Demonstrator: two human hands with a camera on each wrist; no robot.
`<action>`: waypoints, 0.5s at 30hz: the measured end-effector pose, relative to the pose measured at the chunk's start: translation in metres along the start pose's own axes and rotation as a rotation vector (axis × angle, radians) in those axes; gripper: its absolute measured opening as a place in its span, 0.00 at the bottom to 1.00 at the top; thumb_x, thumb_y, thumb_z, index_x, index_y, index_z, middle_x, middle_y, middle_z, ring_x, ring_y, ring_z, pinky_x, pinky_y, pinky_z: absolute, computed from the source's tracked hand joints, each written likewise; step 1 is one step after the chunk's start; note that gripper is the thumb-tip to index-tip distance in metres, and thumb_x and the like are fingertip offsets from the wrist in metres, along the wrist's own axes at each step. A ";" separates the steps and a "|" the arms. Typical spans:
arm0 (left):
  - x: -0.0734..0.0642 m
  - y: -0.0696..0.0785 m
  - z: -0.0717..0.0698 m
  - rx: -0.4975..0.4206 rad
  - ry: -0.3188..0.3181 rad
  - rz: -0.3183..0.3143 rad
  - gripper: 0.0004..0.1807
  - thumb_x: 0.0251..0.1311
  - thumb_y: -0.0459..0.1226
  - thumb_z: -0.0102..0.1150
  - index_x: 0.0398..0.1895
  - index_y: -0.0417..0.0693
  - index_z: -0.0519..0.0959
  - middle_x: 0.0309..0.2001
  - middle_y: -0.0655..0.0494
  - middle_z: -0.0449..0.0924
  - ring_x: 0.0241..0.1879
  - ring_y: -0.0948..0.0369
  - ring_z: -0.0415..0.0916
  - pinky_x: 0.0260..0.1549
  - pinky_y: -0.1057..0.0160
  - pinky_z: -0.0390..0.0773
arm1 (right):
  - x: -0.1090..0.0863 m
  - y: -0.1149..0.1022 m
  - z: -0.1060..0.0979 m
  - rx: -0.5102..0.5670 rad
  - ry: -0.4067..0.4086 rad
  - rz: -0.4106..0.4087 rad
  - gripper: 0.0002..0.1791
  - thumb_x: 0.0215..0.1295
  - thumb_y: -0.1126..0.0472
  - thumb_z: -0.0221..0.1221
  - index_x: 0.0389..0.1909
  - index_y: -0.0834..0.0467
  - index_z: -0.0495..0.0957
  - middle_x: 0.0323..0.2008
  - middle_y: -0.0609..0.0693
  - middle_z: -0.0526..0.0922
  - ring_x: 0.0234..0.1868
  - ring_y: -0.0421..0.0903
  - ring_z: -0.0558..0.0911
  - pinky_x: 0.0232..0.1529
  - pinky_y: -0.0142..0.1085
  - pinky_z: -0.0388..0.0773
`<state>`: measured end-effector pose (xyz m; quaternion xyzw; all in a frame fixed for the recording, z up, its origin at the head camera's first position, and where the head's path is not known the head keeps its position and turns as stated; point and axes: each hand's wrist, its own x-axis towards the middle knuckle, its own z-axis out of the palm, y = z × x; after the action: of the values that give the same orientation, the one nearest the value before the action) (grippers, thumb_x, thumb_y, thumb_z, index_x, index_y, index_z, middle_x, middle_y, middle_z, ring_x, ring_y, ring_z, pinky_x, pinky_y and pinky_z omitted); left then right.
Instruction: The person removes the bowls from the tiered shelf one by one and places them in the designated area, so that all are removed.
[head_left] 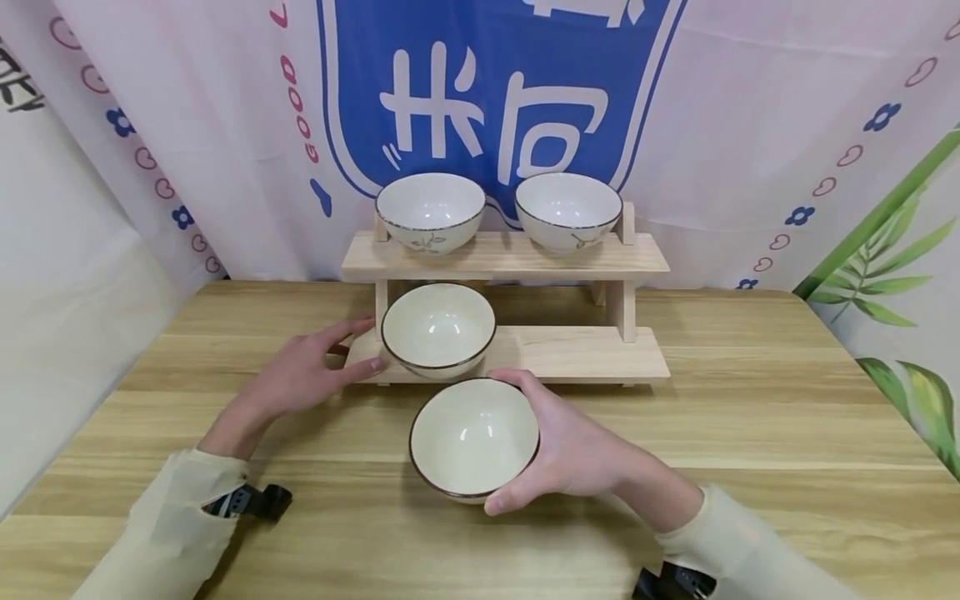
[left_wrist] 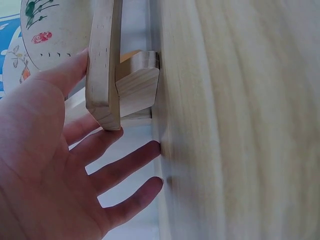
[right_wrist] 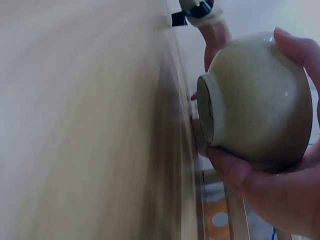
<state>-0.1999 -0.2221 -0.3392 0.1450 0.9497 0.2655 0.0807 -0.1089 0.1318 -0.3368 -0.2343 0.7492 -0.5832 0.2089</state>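
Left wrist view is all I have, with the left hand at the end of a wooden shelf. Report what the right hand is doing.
Observer: The right hand grips a pale bowl by its side.
Operator: Tell me whether that bowl touches the tabletop.
Observer: It does not appear to; in the right wrist view its foot shows apart from the wood.
Operator: Now list what the upper shelf carries.
Observer: Two, side by side: a left bowl and a right bowl.
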 end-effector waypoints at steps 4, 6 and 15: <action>0.000 -0.001 0.000 0.002 0.003 0.000 0.46 0.70 0.67 0.58 0.84 0.56 0.61 0.74 0.33 0.73 0.66 0.37 0.79 0.60 0.34 0.80 | 0.005 -0.002 0.011 0.016 0.019 0.013 0.67 0.41 0.63 0.85 0.80 0.54 0.53 0.68 0.52 0.77 0.64 0.48 0.82 0.70 0.46 0.75; -0.001 -0.001 0.001 0.004 0.005 0.003 0.46 0.70 0.67 0.58 0.84 0.56 0.62 0.74 0.33 0.73 0.66 0.37 0.79 0.61 0.34 0.80 | 0.007 -0.002 0.016 0.031 0.031 0.031 0.68 0.41 0.63 0.85 0.80 0.53 0.52 0.69 0.51 0.77 0.64 0.48 0.82 0.70 0.45 0.75; -0.001 -0.001 0.001 0.011 0.017 0.003 0.47 0.69 0.68 0.58 0.84 0.56 0.62 0.71 0.33 0.76 0.66 0.38 0.80 0.61 0.33 0.79 | 0.015 -0.004 0.034 0.083 0.079 0.114 0.70 0.39 0.62 0.86 0.81 0.54 0.51 0.68 0.51 0.76 0.64 0.47 0.81 0.70 0.43 0.75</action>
<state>-0.1993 -0.2226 -0.3405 0.1446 0.9516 0.2617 0.0716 -0.1003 0.0959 -0.3413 -0.1592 0.7443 -0.6095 0.2218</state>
